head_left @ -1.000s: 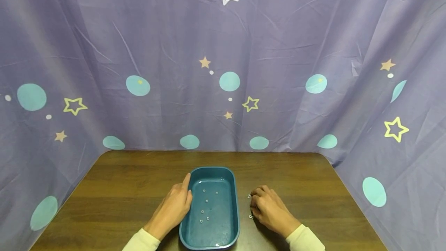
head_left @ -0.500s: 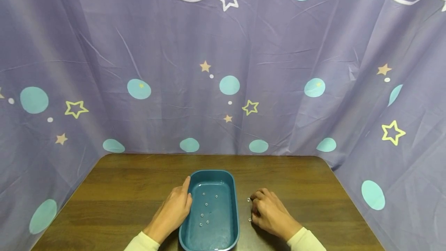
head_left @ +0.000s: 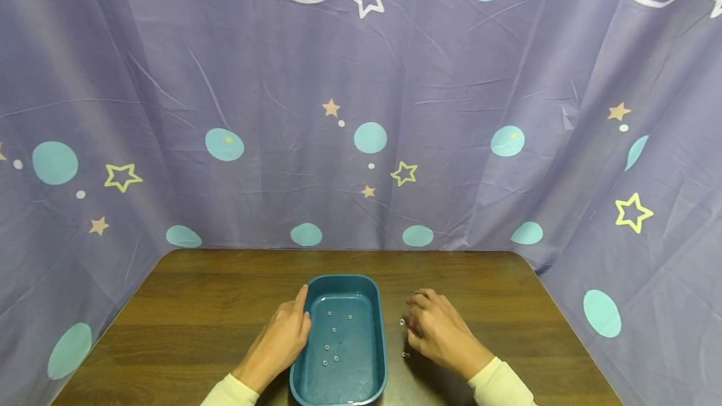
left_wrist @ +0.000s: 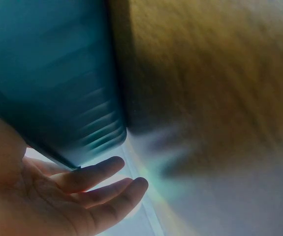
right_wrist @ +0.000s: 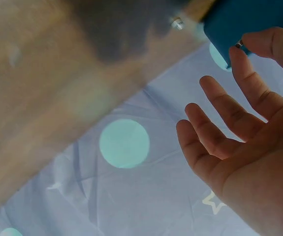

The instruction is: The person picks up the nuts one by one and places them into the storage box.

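Note:
A blue rectangular tray point(head_left: 365, 371) stands on the table with several small metal nuts point(head_left: 334, 329) spread over its floor. My left hand point(head_left: 280, 338) rests on its left rim. The index finger lies straight along the edge and the thumb reaches over it; in the left wrist view the other fingers extend loosely outside the wall. Right of the tray, my right hand point(head_left: 439, 331) is raised a little above the table. A tiny metal nut point(right_wrist: 238, 44) is pinched between its thumb and index fingertips, the other fingers spread. Beside this hand lie a nut point(head_left: 402, 322) and a close pair point(head_left: 405, 355).
The brown wooden table point(head_left: 225, 287) extends on both sides of the tray. A purple curtain point(head_left: 282, 67) with stars and teal spots hangs behind it and along both sides.
My right hand has risen slightly off the table, its fingers shifting away from the nuts beside it. The left hand and tray stay put. The head view has tilted up a little.

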Demonstrator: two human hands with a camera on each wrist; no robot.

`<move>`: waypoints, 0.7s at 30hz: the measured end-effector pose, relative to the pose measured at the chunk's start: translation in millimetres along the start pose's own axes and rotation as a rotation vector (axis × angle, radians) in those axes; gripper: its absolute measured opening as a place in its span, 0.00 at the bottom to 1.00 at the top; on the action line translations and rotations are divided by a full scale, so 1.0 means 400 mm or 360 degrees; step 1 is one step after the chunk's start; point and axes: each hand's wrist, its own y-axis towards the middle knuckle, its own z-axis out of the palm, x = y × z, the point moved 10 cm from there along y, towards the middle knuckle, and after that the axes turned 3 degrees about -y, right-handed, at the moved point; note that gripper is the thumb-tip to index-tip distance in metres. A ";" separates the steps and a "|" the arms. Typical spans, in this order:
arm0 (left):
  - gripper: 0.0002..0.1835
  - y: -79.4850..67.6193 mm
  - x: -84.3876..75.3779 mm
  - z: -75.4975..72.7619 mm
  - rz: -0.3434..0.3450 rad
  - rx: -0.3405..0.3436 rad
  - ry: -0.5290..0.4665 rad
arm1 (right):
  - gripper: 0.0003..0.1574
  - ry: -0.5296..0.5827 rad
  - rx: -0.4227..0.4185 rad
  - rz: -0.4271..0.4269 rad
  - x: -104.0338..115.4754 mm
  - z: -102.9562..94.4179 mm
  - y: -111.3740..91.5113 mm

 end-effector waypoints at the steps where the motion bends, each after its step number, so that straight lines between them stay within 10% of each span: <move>1: 0.31 0.000 0.000 0.000 0.0004 -0.0001 0.0001 | 0.12 0.0000 -0.0013 -0.0004 0.001 -0.008 0.006; 21: 0.30 0.000 -0.003 -0.002 0.0011 -0.0015 -0.0007 | 0.14 -0.0027 -0.0273 -0.0166 0.036 -0.188 0.121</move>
